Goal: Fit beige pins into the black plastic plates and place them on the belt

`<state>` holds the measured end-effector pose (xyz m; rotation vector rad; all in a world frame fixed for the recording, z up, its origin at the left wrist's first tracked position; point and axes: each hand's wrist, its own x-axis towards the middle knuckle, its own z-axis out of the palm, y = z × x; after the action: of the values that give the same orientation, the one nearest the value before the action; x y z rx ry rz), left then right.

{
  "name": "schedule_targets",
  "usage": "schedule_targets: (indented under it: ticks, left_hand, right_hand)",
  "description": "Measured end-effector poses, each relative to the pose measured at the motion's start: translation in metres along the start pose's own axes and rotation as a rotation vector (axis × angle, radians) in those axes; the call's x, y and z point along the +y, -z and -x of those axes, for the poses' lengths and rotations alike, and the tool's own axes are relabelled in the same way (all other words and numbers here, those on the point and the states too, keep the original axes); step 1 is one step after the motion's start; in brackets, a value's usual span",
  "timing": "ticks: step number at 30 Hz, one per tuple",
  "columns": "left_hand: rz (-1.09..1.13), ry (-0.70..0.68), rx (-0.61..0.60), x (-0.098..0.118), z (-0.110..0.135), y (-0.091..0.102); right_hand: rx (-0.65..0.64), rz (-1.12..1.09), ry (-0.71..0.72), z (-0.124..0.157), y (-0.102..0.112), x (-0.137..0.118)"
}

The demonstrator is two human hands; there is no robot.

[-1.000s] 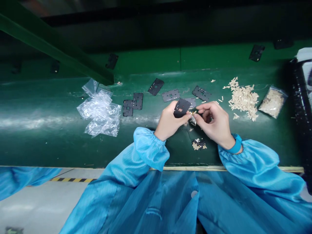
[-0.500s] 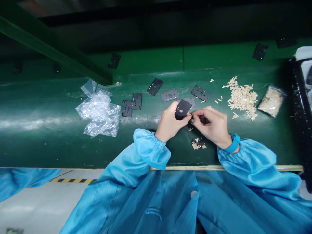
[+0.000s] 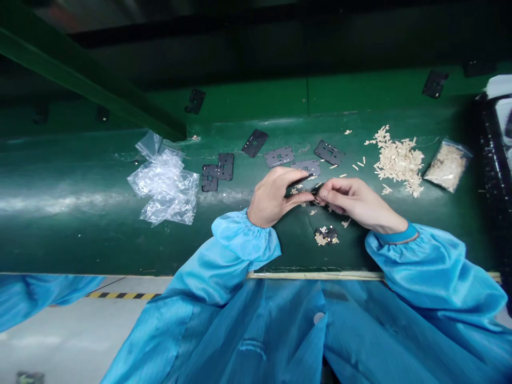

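My left hand [image 3: 272,197] is curled, its thumb and fingers round a thin black plate [image 3: 307,176] that shows only as a dark edge at the fingertips. Most of this plate is hidden. Close beside it, my right hand [image 3: 356,202] has thumb and fingers pinched near the left thumb tip; what lies in the pinch is too small and dark to name. Loose tan pieces [image 3: 296,189] lie on the table behind the left thumb. Nearer me sits a small heap of black and tan bits [image 3: 326,236].
Flat black plates [image 3: 279,157] with cut-outs lie beyond my hands. Clear plastic bags [image 3: 164,184] are piled at the left. To the right are a heap of tan pieces [image 3: 400,162], a filled bag [image 3: 447,165] and a black crate [image 3: 490,176]. A green beam [image 3: 100,80] slants overhead.
The black plate in my left hand has turned from showing its broad face to nearly edge-on. More tan pieces show between and below my hands. My right wrist has shifted right.
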<state>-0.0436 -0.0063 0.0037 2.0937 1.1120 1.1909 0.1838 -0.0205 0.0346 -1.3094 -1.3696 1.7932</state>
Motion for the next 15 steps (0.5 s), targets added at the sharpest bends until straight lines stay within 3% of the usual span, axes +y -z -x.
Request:
schedule_targets:
  ticks: [6, 11, 15]
  left_hand:
    - [0.013, -0.042, -0.02, 0.003, -0.002, 0.0]
    - [-0.065, 0.031, -0.091, 0.002, -0.001, 0.0]
    - [-0.08, -0.005, -0.076, 0.0, 0.0, 0.001]
  right_hand:
    - [-0.207, -0.453, -0.22, 0.002, -0.007, -0.001]
    - [-0.226, -0.555, -0.245, 0.002, -0.011, 0.0]
    - [-0.22, -0.589, -0.257, 0.003, -0.012, 0.001]
